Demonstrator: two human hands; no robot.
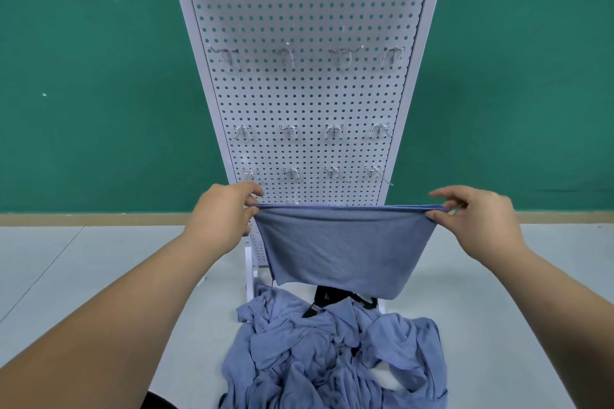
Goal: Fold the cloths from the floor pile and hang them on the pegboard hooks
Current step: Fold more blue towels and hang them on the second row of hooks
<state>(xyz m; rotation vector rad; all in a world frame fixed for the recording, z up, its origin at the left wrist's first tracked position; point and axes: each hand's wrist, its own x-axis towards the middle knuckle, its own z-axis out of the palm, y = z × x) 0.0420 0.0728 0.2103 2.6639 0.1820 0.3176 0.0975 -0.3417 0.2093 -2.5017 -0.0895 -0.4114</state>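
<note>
The left hand (226,216) and right hand (478,216) each pinch a top corner of the cloth (342,249), held above the floor pile (332,359). It looks soft, light and floppy, so corners are best.

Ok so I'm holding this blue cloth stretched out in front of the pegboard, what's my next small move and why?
Probably bring your left hand and right hand together to fold the cloth in half once more. It hangs doubled from its pinched top corners yet spans nearly the width of the pegboard, while each bare hook is narrow.
</note>
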